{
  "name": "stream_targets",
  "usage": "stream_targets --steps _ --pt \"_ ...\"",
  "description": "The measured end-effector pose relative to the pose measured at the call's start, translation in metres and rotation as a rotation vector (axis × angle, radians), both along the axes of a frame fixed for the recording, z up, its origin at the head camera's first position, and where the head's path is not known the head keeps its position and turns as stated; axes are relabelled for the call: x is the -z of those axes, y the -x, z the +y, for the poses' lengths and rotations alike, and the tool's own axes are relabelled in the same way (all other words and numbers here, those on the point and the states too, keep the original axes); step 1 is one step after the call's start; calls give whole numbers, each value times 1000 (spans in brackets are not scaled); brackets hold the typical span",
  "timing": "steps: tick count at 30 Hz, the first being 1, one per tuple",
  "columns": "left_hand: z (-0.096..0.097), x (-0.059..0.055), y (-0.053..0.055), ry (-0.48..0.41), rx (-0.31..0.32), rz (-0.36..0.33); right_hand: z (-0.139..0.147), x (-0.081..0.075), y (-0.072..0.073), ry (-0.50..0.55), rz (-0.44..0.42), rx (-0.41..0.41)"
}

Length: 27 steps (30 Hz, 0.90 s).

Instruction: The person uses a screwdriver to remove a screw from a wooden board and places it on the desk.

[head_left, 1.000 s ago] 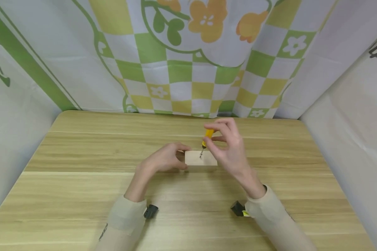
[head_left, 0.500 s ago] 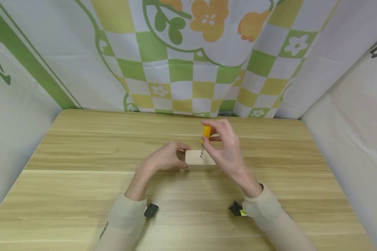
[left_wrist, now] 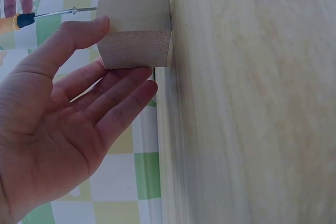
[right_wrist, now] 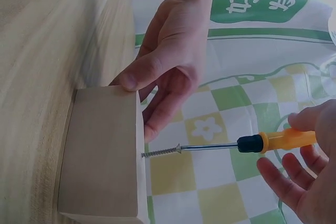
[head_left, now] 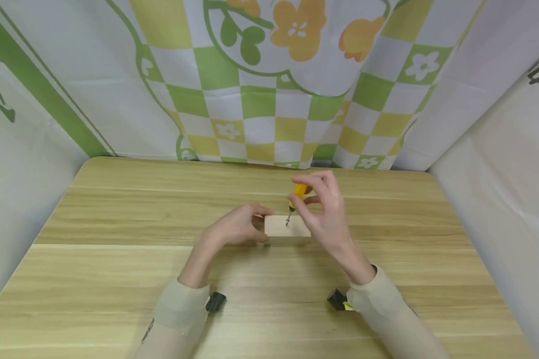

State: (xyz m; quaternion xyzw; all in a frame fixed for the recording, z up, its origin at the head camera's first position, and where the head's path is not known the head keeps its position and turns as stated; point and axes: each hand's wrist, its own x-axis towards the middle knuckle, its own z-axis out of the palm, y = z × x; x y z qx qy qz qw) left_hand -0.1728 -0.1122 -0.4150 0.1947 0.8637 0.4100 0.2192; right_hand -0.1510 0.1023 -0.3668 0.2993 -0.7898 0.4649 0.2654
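A pale wooden block [head_left: 275, 228] sits on the table, its left end gripped between the thumb and fingers of my left hand [head_left: 233, 226]. A screw [right_wrist: 161, 152] stands out of the block's top face, with most of its thread showing. The tip of a screwdriver [right_wrist: 286, 140] with a yellow and black handle meets the screw head, shaft and screw nearly in line. My right hand [head_left: 327, 214] holds that handle between thumb and fingers, above the block. In the left wrist view, the left thumb presses one side of the block [left_wrist: 135, 3] and fingers touch the other.
Wood-grain table [head_left: 117, 289] lies under both forearms. Behind its far edge hangs a green, yellow and white checked curtain [head_left: 258, 102]. White cloth walls [head_left: 507, 149] flank the table. Each wrist carries a small black camera [head_left: 216, 302].
The screwdriver handle leaned more upright half a second ago and now tilts right again, as the right fingers shift on it. The left hand and block stay nearly still.
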Motion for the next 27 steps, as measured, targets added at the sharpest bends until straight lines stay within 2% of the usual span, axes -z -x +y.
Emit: stream_targets --steps 4,12,19,27 --pt "1 1 1 -8 -3 -3 0 -1 0 -8 29 3" --pt "0 1 1 -32 -2 -13 -1 -3 -1 7 23 -51" --pt "2 2 2 -2 3 -8 1 2 1 66 65 -8" --pt "2 2 2 -33 1 -10 0 2 2 89 32 -39"
